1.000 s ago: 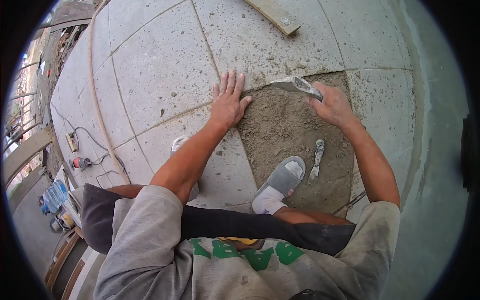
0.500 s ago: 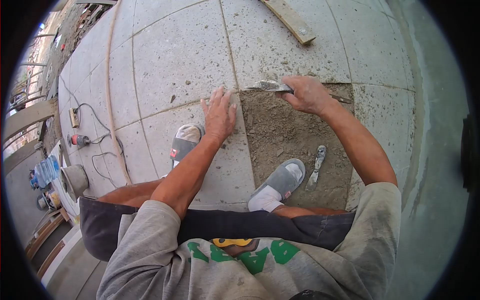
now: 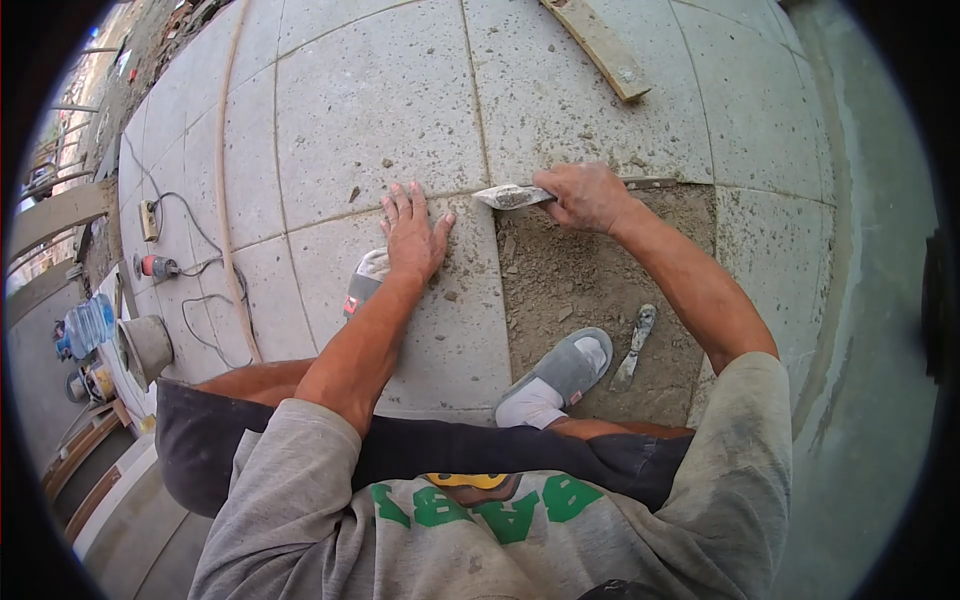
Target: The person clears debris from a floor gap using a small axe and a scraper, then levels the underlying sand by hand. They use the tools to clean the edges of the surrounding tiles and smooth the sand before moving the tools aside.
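My left hand [image 3: 413, 235] rests palm down on a grey floor tile [image 3: 440, 340], fingers spread, left of an opening filled with loose sandy soil [image 3: 560, 270]. My right hand [image 3: 590, 195] is closed around a long hand tool [image 3: 512, 196] with a pointed, pale-crusted metal head. Its point lies at the tile joint by the opening's upper left corner. A flat grey shaft extends to the right behind my fist, along the upper edge. In the soil below lies a mortar-caked small hand tool [image 3: 634, 346], beside my slippered foot [image 3: 570, 370].
A wooden board [image 3: 600, 50] lies on the debris-strewn tiles ahead. To the left are a long wooden strip [image 3: 222, 180], a red power tool [image 3: 157, 267] with its cord, a bucket [image 3: 145, 347] and a water jug [image 3: 88, 325]. Smooth wet-looking concrete [image 3: 870, 300] runs along the right.
My right hand has moved slightly left with the tool, whose point now sits at the opening's corner. My left hand has shifted a little left and down onto the tile.
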Demonstrator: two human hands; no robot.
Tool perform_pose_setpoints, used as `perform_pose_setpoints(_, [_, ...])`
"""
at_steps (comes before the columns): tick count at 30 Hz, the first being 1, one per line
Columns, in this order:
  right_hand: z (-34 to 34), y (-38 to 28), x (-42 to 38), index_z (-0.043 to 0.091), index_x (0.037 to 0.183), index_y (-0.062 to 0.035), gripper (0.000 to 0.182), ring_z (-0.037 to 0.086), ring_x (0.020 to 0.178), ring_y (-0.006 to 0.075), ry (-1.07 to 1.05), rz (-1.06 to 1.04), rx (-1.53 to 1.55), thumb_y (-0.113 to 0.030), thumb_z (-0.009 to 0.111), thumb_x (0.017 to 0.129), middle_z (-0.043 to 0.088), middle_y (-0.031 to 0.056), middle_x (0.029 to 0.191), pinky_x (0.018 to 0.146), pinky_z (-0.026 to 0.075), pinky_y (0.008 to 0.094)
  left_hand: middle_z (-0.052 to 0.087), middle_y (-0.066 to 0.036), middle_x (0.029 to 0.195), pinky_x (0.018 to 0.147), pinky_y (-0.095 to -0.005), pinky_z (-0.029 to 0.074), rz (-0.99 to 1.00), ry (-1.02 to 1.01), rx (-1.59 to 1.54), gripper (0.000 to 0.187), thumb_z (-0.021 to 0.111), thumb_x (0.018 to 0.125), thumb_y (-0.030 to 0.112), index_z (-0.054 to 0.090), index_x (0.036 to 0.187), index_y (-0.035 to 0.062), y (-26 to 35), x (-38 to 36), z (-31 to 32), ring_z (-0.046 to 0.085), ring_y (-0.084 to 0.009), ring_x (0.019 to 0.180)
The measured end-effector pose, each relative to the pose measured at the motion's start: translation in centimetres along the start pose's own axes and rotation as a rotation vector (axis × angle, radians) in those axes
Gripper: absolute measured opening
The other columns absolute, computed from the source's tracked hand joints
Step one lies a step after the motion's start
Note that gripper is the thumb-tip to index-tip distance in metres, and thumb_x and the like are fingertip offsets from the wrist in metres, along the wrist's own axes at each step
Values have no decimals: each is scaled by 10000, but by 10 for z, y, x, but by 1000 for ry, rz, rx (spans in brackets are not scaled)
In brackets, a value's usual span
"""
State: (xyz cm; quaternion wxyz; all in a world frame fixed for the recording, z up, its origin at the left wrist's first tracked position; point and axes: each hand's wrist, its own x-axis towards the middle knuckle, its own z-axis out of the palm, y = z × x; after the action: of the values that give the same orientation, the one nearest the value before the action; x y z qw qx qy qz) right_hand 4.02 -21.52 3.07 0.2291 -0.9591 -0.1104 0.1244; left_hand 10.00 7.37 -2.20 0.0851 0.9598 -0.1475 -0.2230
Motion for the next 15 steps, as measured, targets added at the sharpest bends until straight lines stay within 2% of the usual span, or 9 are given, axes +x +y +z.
perform_pose_setpoints(7, [3, 7, 5, 537, 962, -134, 247, 656, 837, 281, -139, -15, -86, -201, 678, 771, 611, 80, 848, 698, 540, 424, 100, -271, 1586, 1151, -607, 159, -6, 2, -28, 825, 572, 929, 461, 191, 1537, 52, 6, 0, -9, 84, -480, 1459])
perform_pose_setpoints(8, [1, 9, 4, 537, 962, -134, 247, 656, 837, 281, -132, -20, -85, -201, 678, 771, 611, 80, 848, 698, 540, 424, 132, -271, 1578, 1148, -608, 170, -31, -15, -31, 805, 596, 918, 436, 229, 1523, 53, 10, 2, -14, 118, -469, 1455])
perform_pose_setpoints(10, [-1, 6, -5, 566, 1043, -143, 282, 676, 871, 269, -192, -92, -163, -207, 673, 790, 640, 93, 889, 729, 560, 425, 163, -271, 1571, 1144, -609, 181, -64, -34, -29, 785, 620, 907, 411, 268, 1510, 53, 12, 2, -23, 152, -459, 1452])
perform_pose_setpoints(12, [2, 6, -10, 567, 1039, -144, 279, 676, 870, 275, -199, -82, -154, -211, 674, 790, 640, 95, 883, 733, 560, 423, 338, -241, 1497, 1121, -572, 264, 94, 44, 62, 713, 665, 878, 335, 357, 1462, 64, 16, -1, -29, 309, -415, 1396])
perform_pose_setpoints(13, [2, 8, -11, 569, 1036, -145, 276, 677, 869, 280, -203, -65, -149, -215, 675, 791, 640, 97, 876, 737, 559, 422, 338, -241, 1497, 1121, -572, 264, 92, 43, 60, 713, 665, 878, 335, 357, 1462, 64, 20, -2, -30, 309, -415, 1396])
perform_pose_setpoints(15, [4, 9, -9, 572, 1034, -143, 269, 680, 866, 287, -207, -70, -131, -218, 670, 795, 643, 98, 883, 736, 558, 422, 443, -201, 1422, 1032, -516, 389, 260, 48, -19, 651, 712, 831, 266, 442, 1401, 104, 26, -11, -32, 426, -393, 1304])
